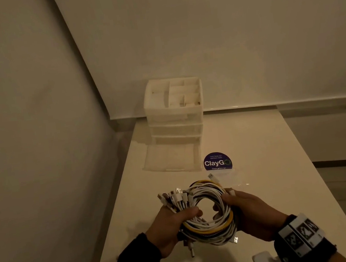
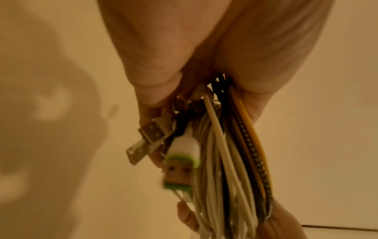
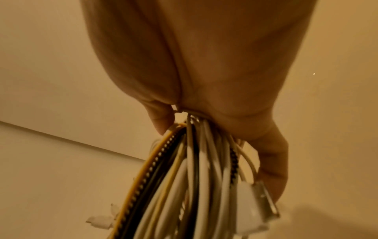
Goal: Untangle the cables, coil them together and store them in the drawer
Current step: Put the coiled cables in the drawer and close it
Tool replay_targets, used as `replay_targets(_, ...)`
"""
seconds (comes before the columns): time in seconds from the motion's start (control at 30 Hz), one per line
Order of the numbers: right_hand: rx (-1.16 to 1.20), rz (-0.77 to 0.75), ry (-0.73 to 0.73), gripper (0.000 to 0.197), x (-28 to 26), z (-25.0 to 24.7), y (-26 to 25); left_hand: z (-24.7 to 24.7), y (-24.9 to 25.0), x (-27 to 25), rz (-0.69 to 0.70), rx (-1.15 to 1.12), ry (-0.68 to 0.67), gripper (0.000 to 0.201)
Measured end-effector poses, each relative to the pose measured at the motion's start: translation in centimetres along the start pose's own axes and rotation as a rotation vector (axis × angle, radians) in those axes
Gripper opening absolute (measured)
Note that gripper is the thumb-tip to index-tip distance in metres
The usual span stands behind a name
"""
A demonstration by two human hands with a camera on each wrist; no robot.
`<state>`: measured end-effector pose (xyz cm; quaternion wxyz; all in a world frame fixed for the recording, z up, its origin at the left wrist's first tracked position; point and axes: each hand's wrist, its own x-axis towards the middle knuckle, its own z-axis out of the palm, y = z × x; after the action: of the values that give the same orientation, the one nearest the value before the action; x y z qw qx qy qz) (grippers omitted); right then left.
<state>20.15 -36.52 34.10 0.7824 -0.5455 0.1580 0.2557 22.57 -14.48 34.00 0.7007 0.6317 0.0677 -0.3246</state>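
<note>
— Where are the cables?

— The coil of cables (image 1: 210, 210), mostly white with a yellow one and a dark braided one, is held above the near part of the table (image 1: 264, 184), between both hands. Many plugs (image 1: 172, 197) fan out at its upper left.

— How is it gripped?

— The left hand (image 1: 172, 226) has its fingers curled under the left side of the coil and its thumb pressed over the top. The right hand (image 1: 248, 211) clasps the right side the same way, thumb reaching into the ring. Both are closed firmly round the bundle.

— And the drawer?

— A pale plastic drawer unit (image 1: 175, 117) stands at the far left of the table, with open compartments on top. Its lowest drawer (image 1: 171, 160) is pulled out toward the person.

— Anything else on the surface?

— A round dark sticker (image 1: 217, 162) reading "ClayGo", just right of the open drawer.

— The room?

— Dim, warm light. The cream table sits in a corner, with plain walls (image 1: 221, 35) behind and to the left.
</note>
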Motion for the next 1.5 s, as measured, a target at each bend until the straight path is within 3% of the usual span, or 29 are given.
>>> replay_targets(0.1,-0.006,0.021,0.003,0.043,2.0,-0.4,-0.6,-0.3,0.2,1.3,-0.016,0.034,0.056,0.015)
replay_targets(0.37,-0.009,0.06,-0.002,0.029,10.9,-1.6,-5.5,-2.5,6.1,9.0,-0.024,0.054,0.146,0.034)
replay_targets(0.5,-0.036,0.076,0.111,0.031,15.3,-0.9,-8.4,-3.9,9.4,13.6,-0.16,0.006,0.159,0.033)
replay_targets(0.67,-0.004,0.208,0.219,0.029,21.6,0.0,-9.9,-6.3,11.0,18.8,-0.231,-0.035,0.202,0.021)
replay_targets(0.73,0.013,0.256,0.226,0.039,24.6,-0.4,-9.5,-7.4,10.6,21.0,-0.246,-0.062,0.233,0.022)
replay_targets(0.9,0.056,0.389,0.235,0.026,31.5,-2.1,-7.7,-9.8,10.5,26.9,-0.299,-0.049,0.299,0.04)
replay_targets(1.0,0.04,0.45,0.276,0.021,32.5,-1.5,-8.2,-10.7,10.8,29.4,-0.364,-0.024,0.285,0.022)
replay_targets(1.13,0.0,0.436,0.318,0.027,34.7,-2.1,-7.8,-11.9,9.6,31.6,-0.423,-0.067,0.246,0.033)
replay_targets(1.23,-0.24,0.354,0.363,0.023,36.7,-2.7,-6.5,-12.7,8.1,33.4,-0.444,-0.083,0.24,0.041)
replay_targets(1.37,-0.507,0.221,0.584,0.066,36.1,-2.1,-5.6,-11.6,7.8,33.2,-0.449,-0.223,0.23,0.039)
replay_targets(1.5,-0.684,0.064,0.617,0.079,33.5,-0.8,-5.1,-10.4,6.0,33.5,-0.422,-0.345,0.226,0.036)
